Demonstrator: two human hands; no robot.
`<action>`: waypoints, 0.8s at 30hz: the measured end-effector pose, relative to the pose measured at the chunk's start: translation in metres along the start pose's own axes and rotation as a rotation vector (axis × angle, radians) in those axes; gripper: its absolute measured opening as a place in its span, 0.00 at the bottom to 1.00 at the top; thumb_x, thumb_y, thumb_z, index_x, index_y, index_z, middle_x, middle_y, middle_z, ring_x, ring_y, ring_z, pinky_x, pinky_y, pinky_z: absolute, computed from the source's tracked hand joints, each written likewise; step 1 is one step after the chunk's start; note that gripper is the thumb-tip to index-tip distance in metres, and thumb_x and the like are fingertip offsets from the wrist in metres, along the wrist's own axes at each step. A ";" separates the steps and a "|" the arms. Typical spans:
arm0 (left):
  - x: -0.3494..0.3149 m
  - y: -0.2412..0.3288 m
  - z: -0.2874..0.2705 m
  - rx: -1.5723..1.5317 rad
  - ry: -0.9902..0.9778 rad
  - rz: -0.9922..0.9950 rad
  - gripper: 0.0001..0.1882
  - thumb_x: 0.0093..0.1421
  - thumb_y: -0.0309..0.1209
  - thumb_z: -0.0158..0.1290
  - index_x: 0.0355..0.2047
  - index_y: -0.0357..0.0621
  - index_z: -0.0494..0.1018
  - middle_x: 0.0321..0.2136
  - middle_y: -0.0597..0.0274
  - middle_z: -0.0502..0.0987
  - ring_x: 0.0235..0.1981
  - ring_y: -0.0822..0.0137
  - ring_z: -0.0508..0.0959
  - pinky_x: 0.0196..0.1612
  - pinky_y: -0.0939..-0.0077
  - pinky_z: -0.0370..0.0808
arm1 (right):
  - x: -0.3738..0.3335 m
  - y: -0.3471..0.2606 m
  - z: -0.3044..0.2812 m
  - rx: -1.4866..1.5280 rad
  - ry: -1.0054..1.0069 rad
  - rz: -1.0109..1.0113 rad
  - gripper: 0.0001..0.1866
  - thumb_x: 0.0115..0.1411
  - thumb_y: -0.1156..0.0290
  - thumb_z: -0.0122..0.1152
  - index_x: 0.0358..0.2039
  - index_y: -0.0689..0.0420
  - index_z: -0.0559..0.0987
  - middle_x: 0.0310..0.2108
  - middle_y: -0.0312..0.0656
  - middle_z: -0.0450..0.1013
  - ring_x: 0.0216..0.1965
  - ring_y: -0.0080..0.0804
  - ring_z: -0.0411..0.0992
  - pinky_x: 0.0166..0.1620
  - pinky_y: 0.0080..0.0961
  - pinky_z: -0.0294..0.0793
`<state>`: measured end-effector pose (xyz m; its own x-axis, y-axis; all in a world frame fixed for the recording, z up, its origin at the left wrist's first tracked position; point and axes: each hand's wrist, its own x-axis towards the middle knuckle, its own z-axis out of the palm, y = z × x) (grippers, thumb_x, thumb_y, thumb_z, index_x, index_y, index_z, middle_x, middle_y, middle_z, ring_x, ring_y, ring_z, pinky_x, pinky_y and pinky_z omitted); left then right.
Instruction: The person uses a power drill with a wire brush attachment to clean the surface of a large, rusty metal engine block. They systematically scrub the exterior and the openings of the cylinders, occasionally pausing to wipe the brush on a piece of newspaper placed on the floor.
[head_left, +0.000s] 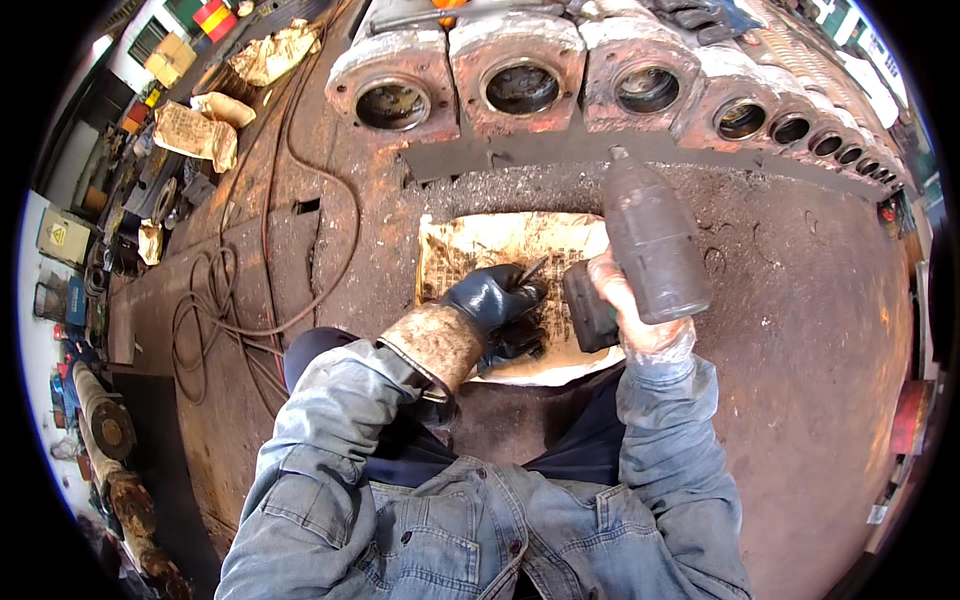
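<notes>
My right hand (637, 312) is bare and wraps round the grip of a dark, grimy cordless impact wrench (652, 235). The tool's nose points away from me, and its battery (590, 308) sits to the left of the hand. My left hand (497, 297) wears a black rubber glove with a stained tan cuff (435, 345). Its fingers are closed on a small dark metal piece (536, 268), too small to name. Below that hand lies another black shape, perhaps a glove (515, 342). Both hands are above an oil-stained paper sheet (572, 232) on the floor, between my knees.
A row of rusty metal blocks (480, 65) with round bores stands beyond the sheet and curves off to the right. Coiled hoses (215, 300) lie on the steel floor at left. Crumpled paper sacks (195, 137) are at far left, near a long shaft (105, 425).
</notes>
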<state>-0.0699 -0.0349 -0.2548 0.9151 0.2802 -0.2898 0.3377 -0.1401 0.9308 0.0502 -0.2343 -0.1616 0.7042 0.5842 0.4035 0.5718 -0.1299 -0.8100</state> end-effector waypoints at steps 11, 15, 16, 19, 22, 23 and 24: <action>0.000 -0.016 0.042 -0.904 0.071 -0.626 0.14 0.68 0.40 0.49 0.42 0.42 0.76 0.37 0.55 0.83 0.30 0.63 0.83 0.27 0.70 0.80 | -0.013 0.004 0.012 0.153 0.068 0.153 0.25 0.47 0.81 0.68 0.49 0.60 0.78 0.42 0.40 0.76 0.37 0.30 0.74 0.38 0.28 0.76; -0.018 -0.042 0.053 -0.834 0.070 -0.656 0.16 0.69 0.41 0.47 0.45 0.41 0.75 0.38 0.54 0.82 0.34 0.61 0.83 0.33 0.68 0.81 | -0.011 0.001 0.017 0.111 -0.027 0.195 0.26 0.46 0.81 0.70 0.49 0.61 0.79 0.42 0.40 0.76 0.39 0.32 0.74 0.42 0.31 0.76; -0.021 -0.046 0.054 -0.794 0.086 -0.629 0.17 0.70 0.41 0.47 0.46 0.40 0.74 0.39 0.53 0.82 0.34 0.60 0.83 0.34 0.67 0.81 | -0.012 0.000 0.021 0.119 -0.041 0.199 0.25 0.46 0.80 0.70 0.48 0.60 0.79 0.42 0.40 0.77 0.40 0.32 0.75 0.43 0.31 0.76; -0.014 -0.053 0.047 -0.594 0.161 -0.394 0.19 0.71 0.42 0.45 0.48 0.39 0.74 0.40 0.52 0.82 0.37 0.58 0.83 0.39 0.65 0.81 | -0.012 -0.008 0.029 0.132 -0.104 0.227 0.21 0.51 0.76 0.72 0.47 0.58 0.80 0.40 0.37 0.77 0.40 0.30 0.75 0.44 0.30 0.76; 0.011 -0.039 0.014 -0.803 0.248 -0.292 0.20 0.72 0.43 0.44 0.50 0.38 0.73 0.41 0.50 0.82 0.40 0.57 0.82 0.43 0.63 0.81 | -0.015 0.000 0.032 0.002 -0.240 0.160 0.22 0.53 0.73 0.72 0.49 0.57 0.80 0.45 0.40 0.78 0.46 0.35 0.76 0.50 0.33 0.76; 0.015 -0.028 0.002 -1.049 0.271 -0.343 0.23 0.72 0.45 0.42 0.51 0.37 0.71 0.42 0.50 0.81 0.41 0.56 0.82 0.44 0.62 0.82 | -0.010 0.003 0.035 -0.096 -0.338 -0.020 0.25 0.53 0.72 0.71 0.53 0.56 0.77 0.50 0.41 0.75 0.51 0.38 0.73 0.56 0.36 0.71; 0.018 -0.011 -0.013 -1.290 0.319 -0.391 0.25 0.73 0.47 0.41 0.53 0.36 0.70 0.44 0.50 0.81 0.42 0.56 0.82 0.45 0.61 0.82 | -0.003 0.005 0.040 -0.179 -0.414 -0.224 0.29 0.53 0.71 0.70 0.57 0.56 0.75 0.54 0.43 0.73 0.57 0.42 0.70 0.62 0.40 0.66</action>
<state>-0.0598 -0.0157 -0.2677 0.6607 0.3250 -0.6766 -0.0428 0.9163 0.3983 0.0345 -0.2044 -0.1837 0.3505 0.8777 0.3270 0.7787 -0.0791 -0.6223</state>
